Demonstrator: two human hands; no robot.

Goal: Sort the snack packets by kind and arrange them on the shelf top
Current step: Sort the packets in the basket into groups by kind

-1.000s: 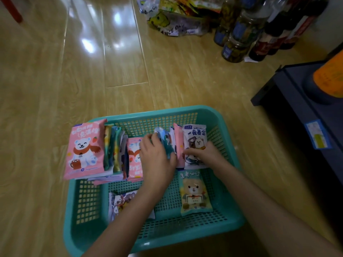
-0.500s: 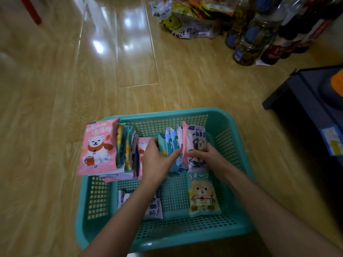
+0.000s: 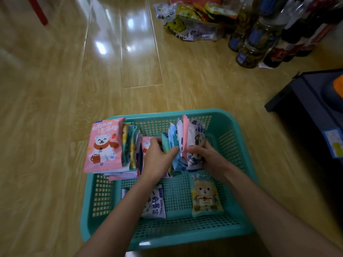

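Observation:
A teal plastic basket sits on the wooden floor with snack packets in it. A row of upright packets leans at its left, fronted by a pink polar-bear packet. My left hand grips blue and teal packets in the middle. My right hand holds a white dog-print packet with a pink one behind it. A yellow bear packet and a white-and-blue packet lie flat on the basket floor.
A dark low shelf unit stands at the right with an orange thing on top. Glass jars and dark bottles stand at the back right beside a clear bag of snacks. Bare wooden floor lies to the left.
Both hands have drawn together, pressing the blue, pink and white packets into one upright bunch. The view has tilted slightly.

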